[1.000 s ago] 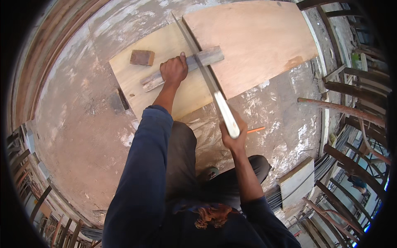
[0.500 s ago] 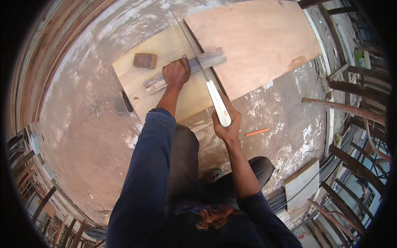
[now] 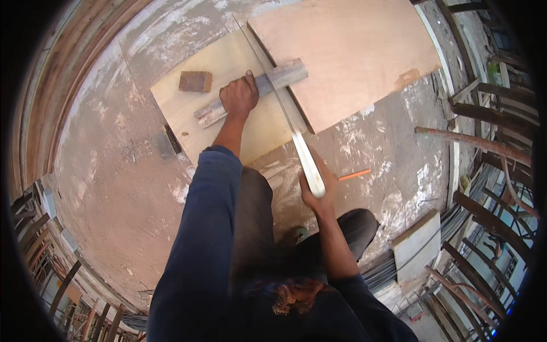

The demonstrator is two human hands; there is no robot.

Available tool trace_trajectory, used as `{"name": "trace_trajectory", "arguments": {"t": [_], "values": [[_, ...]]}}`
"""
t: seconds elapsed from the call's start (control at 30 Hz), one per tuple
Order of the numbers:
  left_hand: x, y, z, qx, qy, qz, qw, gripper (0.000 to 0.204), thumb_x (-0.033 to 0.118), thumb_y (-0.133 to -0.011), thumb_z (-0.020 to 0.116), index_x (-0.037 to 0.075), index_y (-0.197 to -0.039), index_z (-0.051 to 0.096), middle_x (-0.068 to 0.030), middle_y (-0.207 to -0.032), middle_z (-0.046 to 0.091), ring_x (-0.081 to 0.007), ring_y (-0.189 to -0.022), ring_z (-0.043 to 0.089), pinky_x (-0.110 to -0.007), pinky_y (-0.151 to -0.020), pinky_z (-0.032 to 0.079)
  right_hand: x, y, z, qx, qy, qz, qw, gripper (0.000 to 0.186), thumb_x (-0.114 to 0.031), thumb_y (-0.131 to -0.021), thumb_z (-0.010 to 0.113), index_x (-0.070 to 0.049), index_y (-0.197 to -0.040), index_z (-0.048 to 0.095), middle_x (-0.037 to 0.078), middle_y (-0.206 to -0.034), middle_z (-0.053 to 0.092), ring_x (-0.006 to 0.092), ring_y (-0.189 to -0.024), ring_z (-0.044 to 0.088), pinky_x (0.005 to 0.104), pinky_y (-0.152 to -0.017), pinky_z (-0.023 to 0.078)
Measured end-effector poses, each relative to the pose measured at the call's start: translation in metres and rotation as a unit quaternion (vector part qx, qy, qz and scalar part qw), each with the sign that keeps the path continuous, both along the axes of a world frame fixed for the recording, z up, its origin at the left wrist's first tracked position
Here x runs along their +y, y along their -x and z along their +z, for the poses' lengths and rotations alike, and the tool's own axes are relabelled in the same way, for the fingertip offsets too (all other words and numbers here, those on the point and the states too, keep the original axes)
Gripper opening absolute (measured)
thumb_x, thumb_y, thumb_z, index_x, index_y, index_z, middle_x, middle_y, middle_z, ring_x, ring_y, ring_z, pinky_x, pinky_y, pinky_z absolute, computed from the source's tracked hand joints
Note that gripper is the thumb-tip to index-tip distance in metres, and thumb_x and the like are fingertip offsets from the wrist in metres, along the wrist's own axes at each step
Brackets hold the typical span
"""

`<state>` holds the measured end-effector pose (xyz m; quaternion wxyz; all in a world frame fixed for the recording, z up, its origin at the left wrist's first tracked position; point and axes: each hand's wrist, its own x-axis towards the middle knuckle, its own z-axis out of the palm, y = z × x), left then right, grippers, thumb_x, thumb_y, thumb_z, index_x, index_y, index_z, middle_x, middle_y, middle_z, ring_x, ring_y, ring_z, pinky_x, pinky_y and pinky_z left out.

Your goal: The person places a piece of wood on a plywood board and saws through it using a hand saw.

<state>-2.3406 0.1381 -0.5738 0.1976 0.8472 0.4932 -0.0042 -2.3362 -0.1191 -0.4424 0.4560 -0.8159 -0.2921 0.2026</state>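
Observation:
My left hand [image 3: 239,96] is closed round a greyish length of wood [image 3: 285,73], pressing it down on a pale plywood sheet [image 3: 268,131]. The wood lies slantwise, its far right end reaching over the edge of a thicker wooden board [image 3: 353,57]. In my right hand [image 3: 319,185] is the white handle of a handsaw [image 3: 307,162]. Its thin blade, seen edge-on, runs away from me across the wood, to the right of my left hand. Whether the blade has cut into the wood, I cannot tell.
A small brown wood block [image 3: 195,81] rests on the plywood, left of my left hand. An orange pencil-like stick [image 3: 354,174] lies on the floor [image 3: 114,194] beside my right hand. Stacked planks [image 3: 62,62] line the far left; rough poles [image 3: 478,141] stick out at right.
The saw and my right hand have come back toward me and slightly right. My left hand keeps its hold on the wood. The view has shifted a little.

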Motion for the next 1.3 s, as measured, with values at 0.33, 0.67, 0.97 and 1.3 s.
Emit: {"name": "trace_trajectory", "arguments": {"t": [0.33,0.67,0.97,1.3], "values": [[0.014,-0.018,0.006,-0.053,-0.009,-0.016,0.998,0.060,0.039,-0.102,0.030,0.005,-0.077,0.072,-0.0214,-0.081,0.070,-0.0362,-0.079,0.068,-0.047,-0.083,0.046,0.032,-0.024,-0.018,0.013,-0.015,0.005,1.000,0.057,-0.003,-0.074,0.064,-0.003,-0.130,0.057,0.020,-0.106,0.069,0.0322,-0.095,0.070,0.0339,-0.082,0.053],[0.027,0.005,0.007,-0.028,-0.015,-0.004,0.999,0.057,0.038,-0.102,0.032,0.005,-0.078,0.072,-0.0199,-0.078,0.070,-0.0364,-0.076,0.067,-0.047,-0.081,0.047,-0.077,0.032,0.063,0.036,0.110,0.040,0.992,0.046,-0.007,-0.084,0.063,0.006,-0.127,0.056,0.021,-0.116,0.067,0.0270,-0.110,0.066,0.0358,-0.094,0.049],[0.028,0.013,0.003,-0.003,-0.006,0.014,1.000,0.059,0.038,-0.102,0.031,0.005,-0.077,0.072,-0.0203,-0.078,0.070,-0.0369,-0.076,0.068,-0.047,-0.080,0.048,-0.093,0.045,0.034,0.006,0.076,0.052,0.996,0.045,-0.005,-0.081,0.065,0.006,-0.124,0.059,0.022,-0.104,0.070,0.0302,-0.092,0.071,0.0360,-0.083,0.054],[0.004,-0.017,0.003,-0.046,0.008,-0.019,0.999,0.062,0.040,-0.102,0.030,0.004,-0.074,0.071,-0.0243,-0.077,0.068,-0.0397,-0.078,0.066,-0.049,-0.079,0.047,0.041,-0.030,-0.035,-0.022,-0.044,0.016,0.999,0.056,-0.004,-0.073,0.063,-0.002,-0.129,0.057,0.024,-0.093,0.063,0.0299,-0.071,0.067,0.0343,-0.067,0.053]]}}
